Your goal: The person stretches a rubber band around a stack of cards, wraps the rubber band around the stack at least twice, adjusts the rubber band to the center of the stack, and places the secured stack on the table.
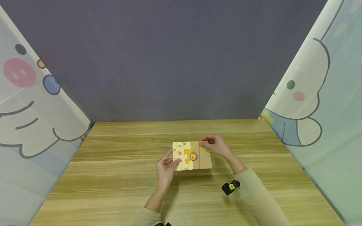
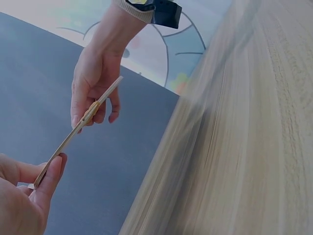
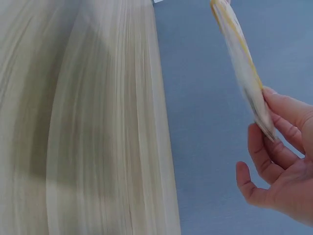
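smooth paperboard-looking cards [image 1: 192, 155]; wood-grain tabletop [image 1: 118, 169], faint sheen; matt, cloth-like backdrop [image 1: 179, 62].

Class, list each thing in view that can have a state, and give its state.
Lion-printed card: raised off the wooden table, held in both hands.
Yellowish band: runs across the card.
Left hand: grips the card's left side.
Right hand: pinches the card's upper edge.
Black wrist device: at the right sleeve.

wood-grain table [image 1: 113, 188]; dark grey panel [image 1: 181, 62] along its far edge; left cartoon-printed sheet [image 1: 31, 131]; right cartoon-printed sheet [image 1: 305, 103]
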The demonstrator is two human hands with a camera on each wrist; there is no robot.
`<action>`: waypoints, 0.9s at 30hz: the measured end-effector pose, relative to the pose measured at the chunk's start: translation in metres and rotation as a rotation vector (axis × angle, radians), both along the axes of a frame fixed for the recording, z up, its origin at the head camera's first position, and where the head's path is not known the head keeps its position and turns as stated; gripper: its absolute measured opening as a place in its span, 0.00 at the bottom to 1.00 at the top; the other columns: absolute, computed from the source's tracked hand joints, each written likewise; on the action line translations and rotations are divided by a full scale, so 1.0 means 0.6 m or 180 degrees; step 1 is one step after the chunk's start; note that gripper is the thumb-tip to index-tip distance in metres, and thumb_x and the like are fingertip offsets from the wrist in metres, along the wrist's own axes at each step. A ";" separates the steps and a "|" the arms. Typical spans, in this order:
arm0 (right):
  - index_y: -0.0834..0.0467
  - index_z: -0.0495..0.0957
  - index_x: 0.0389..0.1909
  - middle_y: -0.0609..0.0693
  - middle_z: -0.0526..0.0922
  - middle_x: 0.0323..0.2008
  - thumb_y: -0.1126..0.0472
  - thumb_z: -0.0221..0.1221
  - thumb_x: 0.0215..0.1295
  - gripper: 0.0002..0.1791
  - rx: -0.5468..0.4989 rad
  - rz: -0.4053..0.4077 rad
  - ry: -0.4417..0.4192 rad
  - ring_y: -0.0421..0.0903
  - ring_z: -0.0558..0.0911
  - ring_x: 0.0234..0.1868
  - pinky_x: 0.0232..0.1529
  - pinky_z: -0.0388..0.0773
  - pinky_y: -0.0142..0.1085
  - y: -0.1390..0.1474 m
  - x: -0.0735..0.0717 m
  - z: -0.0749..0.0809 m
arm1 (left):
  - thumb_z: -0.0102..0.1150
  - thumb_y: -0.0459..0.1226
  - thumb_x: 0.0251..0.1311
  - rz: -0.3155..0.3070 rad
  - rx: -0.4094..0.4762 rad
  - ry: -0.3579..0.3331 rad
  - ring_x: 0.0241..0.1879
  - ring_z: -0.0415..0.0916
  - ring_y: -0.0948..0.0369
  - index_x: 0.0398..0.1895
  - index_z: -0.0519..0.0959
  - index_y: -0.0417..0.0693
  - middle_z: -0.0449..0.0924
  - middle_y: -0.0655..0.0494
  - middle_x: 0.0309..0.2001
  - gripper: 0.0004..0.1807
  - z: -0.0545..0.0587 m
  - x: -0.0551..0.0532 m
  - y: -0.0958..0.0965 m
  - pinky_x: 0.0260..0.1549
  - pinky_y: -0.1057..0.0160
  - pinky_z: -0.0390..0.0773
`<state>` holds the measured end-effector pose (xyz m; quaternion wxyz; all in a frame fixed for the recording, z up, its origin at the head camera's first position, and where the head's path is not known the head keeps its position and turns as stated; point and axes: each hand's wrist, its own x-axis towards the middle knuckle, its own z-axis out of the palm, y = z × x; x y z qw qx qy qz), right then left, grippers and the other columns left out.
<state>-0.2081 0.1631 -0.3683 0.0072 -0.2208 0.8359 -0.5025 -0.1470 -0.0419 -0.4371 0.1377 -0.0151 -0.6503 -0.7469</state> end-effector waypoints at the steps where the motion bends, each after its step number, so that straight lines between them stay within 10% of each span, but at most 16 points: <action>1: 0.71 0.77 0.37 0.62 0.79 0.36 0.69 0.58 0.56 0.10 -0.0003 -0.0004 -0.0008 0.46 0.77 0.27 0.26 0.76 0.33 -0.001 0.000 -0.001 | 0.62 0.24 0.46 -0.0013 -0.0006 -0.0006 0.13 0.71 0.66 0.56 0.67 0.34 0.78 0.36 0.26 0.29 0.000 0.000 0.001 0.09 0.79 0.65; 9: 0.67 0.79 0.38 0.60 0.80 0.38 0.64 0.60 0.56 0.12 -0.0096 0.0061 -0.0165 0.33 0.76 0.27 0.26 0.74 0.28 0.001 -0.016 -0.030 | 0.60 0.23 0.47 -0.0202 0.0060 0.0004 0.14 0.73 0.65 0.57 0.65 0.33 0.77 0.32 0.28 0.30 -0.001 0.001 0.005 0.17 0.74 0.76; 15: 0.64 0.79 0.39 0.55 0.81 0.36 0.59 0.59 0.58 0.13 -0.0110 0.0004 -0.0018 0.38 0.76 0.28 0.26 0.75 0.30 0.019 -0.035 -0.043 | 0.62 0.25 0.46 -0.0179 0.0053 -0.0034 0.07 0.58 0.70 0.56 0.67 0.36 0.77 0.33 0.25 0.30 0.003 0.001 0.006 0.07 0.79 0.60; 27: 0.65 0.80 0.35 0.54 0.81 0.32 0.62 0.60 0.56 0.10 -0.0143 0.0082 -0.0096 0.45 0.78 0.30 0.26 0.76 0.31 0.019 -0.038 -0.043 | 0.62 0.25 0.46 -0.0160 -0.0059 0.0042 0.11 0.67 0.68 0.55 0.68 0.35 0.77 0.35 0.25 0.29 0.006 0.002 0.009 0.13 0.76 0.71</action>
